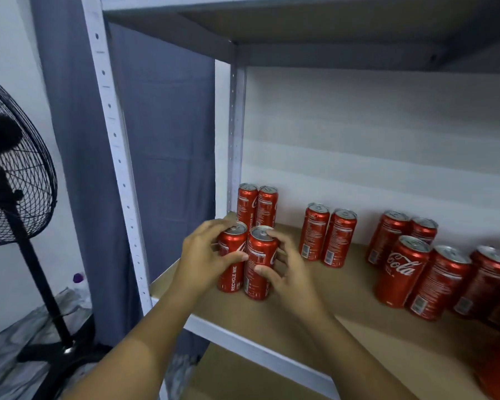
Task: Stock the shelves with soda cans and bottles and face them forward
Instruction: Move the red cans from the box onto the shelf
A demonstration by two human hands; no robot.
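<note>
Wooden shelf (315,307), left end: left hand (205,258) grips one upright red can (232,265); right hand (286,272) grips the touching neighbour can (260,264).

A brown shelf board (315,287) in a white metal frame carries upright red soda cans (400,271) in pairs.

— From where did the head camera look?
— From the person's head, forward and slightly down, very near to the shelf (272,321); the wide lens bent its edges.
— Was there a second view?
— Only this one.
</note>
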